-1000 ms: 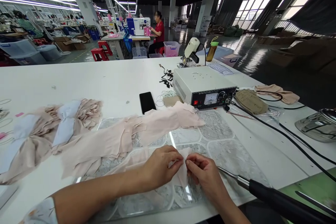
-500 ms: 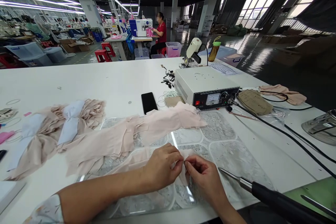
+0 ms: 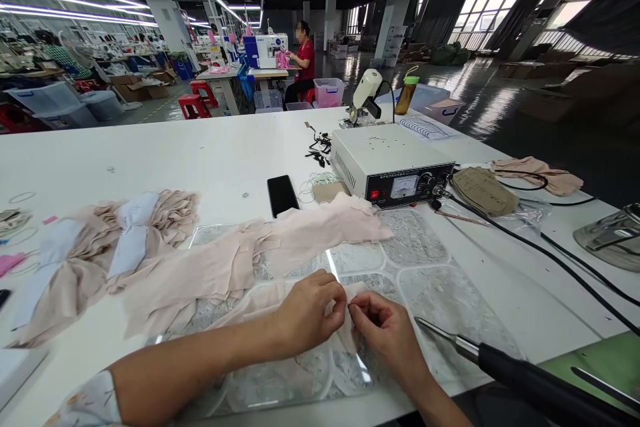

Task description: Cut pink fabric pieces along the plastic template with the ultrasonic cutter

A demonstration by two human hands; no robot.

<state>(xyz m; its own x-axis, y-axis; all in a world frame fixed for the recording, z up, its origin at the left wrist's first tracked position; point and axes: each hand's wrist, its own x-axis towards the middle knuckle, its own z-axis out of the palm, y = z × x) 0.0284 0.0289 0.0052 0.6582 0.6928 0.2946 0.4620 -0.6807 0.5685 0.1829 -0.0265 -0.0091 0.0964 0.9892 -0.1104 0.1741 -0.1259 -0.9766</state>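
My left hand (image 3: 313, 310) and my right hand (image 3: 385, 330) meet over a clear patterned sheet (image 3: 450, 293), each pinching a thin pale pink fabric piece (image 3: 346, 337). Their fingertips nearly touch, and the exact spot between them is hidden. Part of that cloth shows behind the fingers and under my left forearm. Beyond my hands lies a row of overlapping pale pink fabric pieces (image 3: 220, 263). To the right of my right hand, a black-handled tool with a metal tip (image 3: 467, 347) points toward it without touching.
A metal box with a dial (image 3: 410, 180) stands beyond the sheet, its black cable running right. A phone (image 3: 283, 195) lies left of it. Bundled fabric with white bands (image 3: 133, 233) sits at left, a glass jar (image 3: 613, 240) at right. A person in red (image 3: 306, 60) sits at a sewing machine.
The view has shifted very slightly. Both hands keep their pinch on the fabric in nearly the same place, with no other clear movement.
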